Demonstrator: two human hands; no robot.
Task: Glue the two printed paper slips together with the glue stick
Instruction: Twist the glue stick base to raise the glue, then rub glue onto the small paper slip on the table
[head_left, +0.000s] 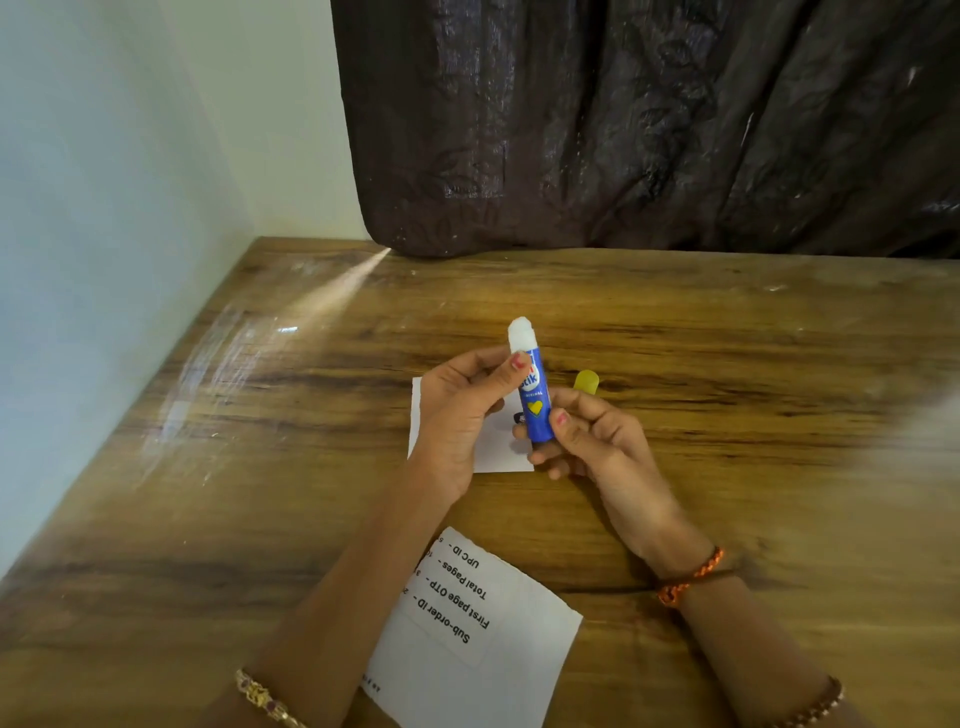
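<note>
A blue glue stick (535, 400) is held upright above the table with its white glue tip exposed at the top. My left hand (462, 415) pinches its upper part near the tip. My right hand (592, 436) grips its lower end. The yellow cap (587, 382) lies on the table just behind my right hand. One white paper slip (493, 449) lies under my hands, mostly hidden. A second slip (467, 629) with printed text lies nearer to me, between my forearms.
The wooden table (727, 364) stretches out to the right and the far side. A dark curtain (649, 124) hangs behind the far edge. A pale wall (104, 208) runs along the table's left edge.
</note>
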